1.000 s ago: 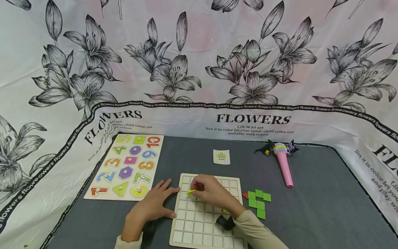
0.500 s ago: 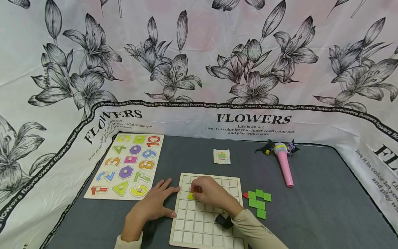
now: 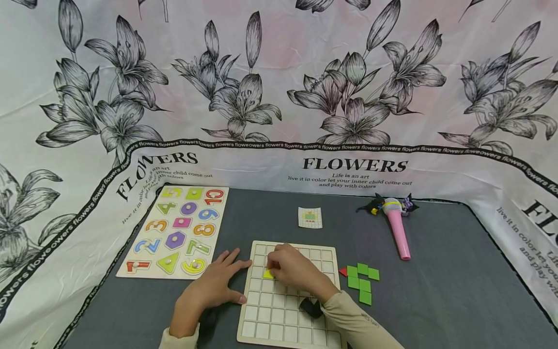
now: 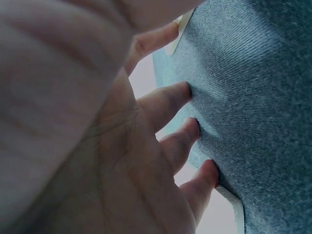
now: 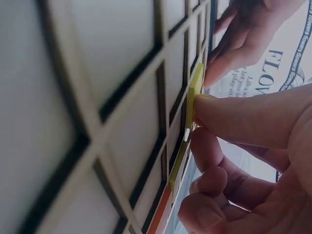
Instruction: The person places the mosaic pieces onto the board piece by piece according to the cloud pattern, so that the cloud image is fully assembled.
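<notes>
- Yellow tile: changed from a tilted, nearly edge-on pose one second ago to lying flatter, yellow face showing, over the second column from the left in the upper part of the gridded wooden board.
- Right hand: reaching in across the board from the right, back of the hand upward, fingers curled; thumb and forefinger closed on the yellow tile, thumb tip against it in the right wrist view.
- Second yellow piece and orange-red piece: on the board, in line below the held tile in the right wrist view.
- Left hand: fingers spread apart, grasping nothing; thumb and forefinger at the board's left edge, remaining fingertips down on the grey cloth, beside the number puzzle board. Position unchanged.
- Green square tiles: six, flat on the cloth, right of the board.
- Red triangular tile: at the left end of the green group, near the board's edge.
- Pattern card: flat, beyond the board.
- Pink toy microphone: lying on the cloth, far right, handle toward the person.
</notes>
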Demonstrator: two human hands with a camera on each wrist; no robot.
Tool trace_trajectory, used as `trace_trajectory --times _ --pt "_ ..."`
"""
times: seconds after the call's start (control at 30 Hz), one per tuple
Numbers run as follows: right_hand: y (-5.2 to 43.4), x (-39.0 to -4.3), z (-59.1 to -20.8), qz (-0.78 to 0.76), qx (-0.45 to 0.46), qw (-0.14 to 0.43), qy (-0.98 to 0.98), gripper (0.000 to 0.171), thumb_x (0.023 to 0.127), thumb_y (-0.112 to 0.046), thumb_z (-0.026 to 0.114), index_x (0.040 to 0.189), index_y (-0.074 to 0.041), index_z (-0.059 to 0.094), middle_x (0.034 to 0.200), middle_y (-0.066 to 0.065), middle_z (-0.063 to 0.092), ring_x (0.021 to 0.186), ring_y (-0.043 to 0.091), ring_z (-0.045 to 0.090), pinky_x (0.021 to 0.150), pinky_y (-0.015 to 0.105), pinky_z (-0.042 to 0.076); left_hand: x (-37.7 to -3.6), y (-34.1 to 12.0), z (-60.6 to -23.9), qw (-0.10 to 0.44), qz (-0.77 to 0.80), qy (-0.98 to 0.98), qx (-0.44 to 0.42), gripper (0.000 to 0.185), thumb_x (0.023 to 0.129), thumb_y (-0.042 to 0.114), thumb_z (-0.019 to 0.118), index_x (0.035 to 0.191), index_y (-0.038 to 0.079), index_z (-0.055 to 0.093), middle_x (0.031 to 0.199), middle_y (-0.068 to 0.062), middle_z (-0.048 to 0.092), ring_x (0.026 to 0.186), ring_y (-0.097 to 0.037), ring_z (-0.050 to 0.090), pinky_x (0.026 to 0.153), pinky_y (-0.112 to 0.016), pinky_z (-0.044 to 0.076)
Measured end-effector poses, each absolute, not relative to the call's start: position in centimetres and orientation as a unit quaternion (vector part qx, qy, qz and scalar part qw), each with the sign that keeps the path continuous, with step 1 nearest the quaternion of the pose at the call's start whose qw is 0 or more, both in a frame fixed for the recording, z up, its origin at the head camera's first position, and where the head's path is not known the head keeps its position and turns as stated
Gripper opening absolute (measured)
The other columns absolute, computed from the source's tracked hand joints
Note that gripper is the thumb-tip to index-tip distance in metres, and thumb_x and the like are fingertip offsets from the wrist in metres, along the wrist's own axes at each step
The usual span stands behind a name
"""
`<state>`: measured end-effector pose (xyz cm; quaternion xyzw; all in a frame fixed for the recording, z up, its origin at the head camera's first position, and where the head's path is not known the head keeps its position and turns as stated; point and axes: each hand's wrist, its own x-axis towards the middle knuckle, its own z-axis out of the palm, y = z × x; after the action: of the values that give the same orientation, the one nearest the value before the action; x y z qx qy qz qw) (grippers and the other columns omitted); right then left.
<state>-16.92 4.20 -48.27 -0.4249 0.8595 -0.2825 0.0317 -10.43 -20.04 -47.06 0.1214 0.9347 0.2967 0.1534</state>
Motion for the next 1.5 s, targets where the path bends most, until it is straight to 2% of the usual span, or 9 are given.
trace_trajectory --times 0.13,0.33,0.53,0.77,0.93,1.23,1.5 --pt "4.2 -16.8 -48.3 -0.278 -0.424 0.025 0.862 0.020 0.091 0.007 0.076 0.083 -0.011 0.073 0.081 -0.005 0.062 0.076 0.009 0.052 0.073 0.029 0.049 -10.5 -20.0 -47.2 0.154 0.296 0.935 0.122 0.083 0.078 0.028 0.098 0.152 0.013 0.062 0.169 -0.025 0.035 0.156 -0.054 0.021 0.119 -0.075 0.023" --pt "5.1 -16.8 -48.1 -0.296 -0.399 0.036 0.867 0.011 0.098 0.000 0.075 0.093 -0.010 0.075 0.087 -0.005 0.065 0.082 0.011 0.057 0.075 0.031 0.053 -10.5 -20.2 -47.4 0.158 0.296 0.935 0.112 0.084 0.077 0.029 0.098 0.152 0.014 0.062 0.170 -0.023 0.034 0.158 -0.052 0.021 0.120 -0.074 0.023" --pt "7.3 -16.4 -47.4 -0.361 -0.358 0.047 0.860 0.007 0.102 -0.003 0.072 0.101 -0.008 0.076 0.094 -0.006 0.066 0.082 0.009 0.058 0.073 0.031 0.054 -10.5 -20.4 -47.5 0.162 0.290 0.937 0.105 0.085 0.077 0.029 0.098 0.153 0.015 0.062 0.170 -0.021 0.034 0.158 -0.051 0.021 0.120 -0.074 0.023" --pt "10.5 -15.5 -46.3 -0.407 -0.342 0.034 0.846 0.007 0.105 -0.006 0.069 0.106 -0.008 0.077 0.096 -0.008 0.066 0.084 0.008 0.059 0.071 0.031 0.052 -10.4 -20.6 -47.5 0.161 0.298 0.934 0.111 0.085 0.077 0.028 0.098 0.153 0.015 0.061 0.171 -0.023 0.033 0.158 -0.052 0.019 0.119 -0.075 0.022" --pt "13.0 -15.0 -46.2 -0.420 -0.322 0.036 0.848 0.007 0.104 -0.006 0.070 0.106 -0.007 0.077 0.096 -0.007 0.068 0.083 0.008 0.059 0.067 0.029 0.050 -10.4 -20.5 -47.7 0.167 0.301 0.932 0.111 0.085 0.078 0.027 0.098 0.153 0.014 0.061 0.170 -0.023 0.033 0.157 -0.053 0.020 0.119 -0.076 0.022" --pt "17.5 -13.2 -46.6 -0.408 -0.279 0.002 0.869 0.008 0.100 -0.005 0.076 0.105 -0.010 0.078 0.095 -0.009 0.067 0.072 0.007 0.054 0.062 0.027 0.049 -10.4 -20.2 -47.5 0.163 0.299 0.933 0.118 0.085 0.078 0.028 0.098 0.153 0.014 0.061 0.170 -0.023 0.033 0.157 -0.053 0.020 0.119 -0.075 0.022" --pt "21.0 -11.0 -47.0 -0.399 -0.247 0.051 0.882 0.010 0.101 -0.015 0.077 0.111 -0.015 0.077 0.102 -0.009 0.068 0.076 0.006 0.057 0.063 0.027 0.050 -10.5 -20.3 -47.4 0.153 0.301 0.932 0.130 0.086 0.077 0.029 0.098 0.153 0.013 0.061 0.169 -0.025 0.033 0.157 -0.055 0.020 0.118 -0.076 0.022"
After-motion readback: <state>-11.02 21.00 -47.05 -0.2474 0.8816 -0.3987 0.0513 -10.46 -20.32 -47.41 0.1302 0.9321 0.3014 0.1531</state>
